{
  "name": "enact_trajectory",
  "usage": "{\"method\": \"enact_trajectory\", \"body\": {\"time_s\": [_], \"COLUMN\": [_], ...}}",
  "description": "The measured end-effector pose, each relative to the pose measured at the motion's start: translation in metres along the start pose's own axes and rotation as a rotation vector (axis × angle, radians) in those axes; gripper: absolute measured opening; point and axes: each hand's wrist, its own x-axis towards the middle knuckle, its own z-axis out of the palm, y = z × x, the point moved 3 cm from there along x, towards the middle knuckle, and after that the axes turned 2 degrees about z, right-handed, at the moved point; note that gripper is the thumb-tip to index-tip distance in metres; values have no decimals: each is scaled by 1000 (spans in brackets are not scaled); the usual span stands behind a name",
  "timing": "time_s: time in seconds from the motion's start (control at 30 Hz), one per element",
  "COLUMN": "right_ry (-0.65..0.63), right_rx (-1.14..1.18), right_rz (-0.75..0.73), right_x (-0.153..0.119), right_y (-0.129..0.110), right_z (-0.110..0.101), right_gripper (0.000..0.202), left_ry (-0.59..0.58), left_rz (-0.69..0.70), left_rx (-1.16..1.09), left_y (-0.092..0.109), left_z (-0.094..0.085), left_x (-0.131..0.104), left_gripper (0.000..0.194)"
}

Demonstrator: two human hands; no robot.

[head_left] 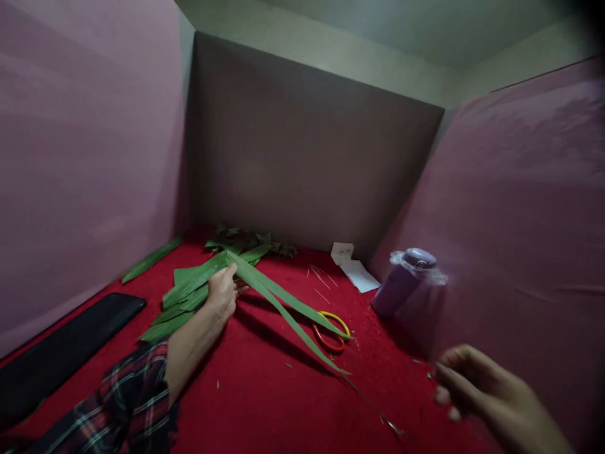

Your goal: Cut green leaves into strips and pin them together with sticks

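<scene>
While left hand [222,291] pinches long leaf strips [283,301] above red cloth [265,391], right hand [477,384] hangs empty, fingers loosely curled. Risk: strip tips drag over scissors [331,331], snag, tear; my elbow swing could topple purple bottle [401,282].

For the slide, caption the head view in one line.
Left hand grips long green leaves over a red cloth, near the scissors; right hand hangs empty.
</scene>
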Motion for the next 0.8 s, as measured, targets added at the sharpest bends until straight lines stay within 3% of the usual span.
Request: {"method": "enact_trajectory", "body": {"time_s": [0.1, 0.2, 0.27, 0.37, 0.47, 0.63, 0.7, 0.8], "right_ry": [-145, -316, -327, -275, -236, -196, -135, 44], "right_rx": [-64, -278, -551, -688, -772, -862, -874, -852], "right_rz": [4, -64, -217, -247, -264, -248, -224, -215], "right_x": [28, 30, 24, 17, 17, 28, 39, 58], "right_y": [-12, -6, 2, 17, 33, 55, 48, 18], "right_z": [31, 73, 97, 116, 110, 67, 50, 34], "right_gripper": [18, 6, 11, 6, 15, 17, 19, 17], "left_ry": [0, 14, 24, 25, 28, 54, 50, 35], "left_rz": [1, -9, -16, -17, 0, 14, 8, -7], "left_rx": [-5, -5, -2, 0, -11, -26, -24, -13], "left_y": [0, 0, 0, 0, 1, 2, 2, 0], "left_z": [-2, -2, -2, -3, -4, -4, -4, -2], "left_x": [2, 3, 3, 4, 5, 6, 5, 3], "left_gripper": [15, 14, 13, 12, 13, 14, 16, 16]}}
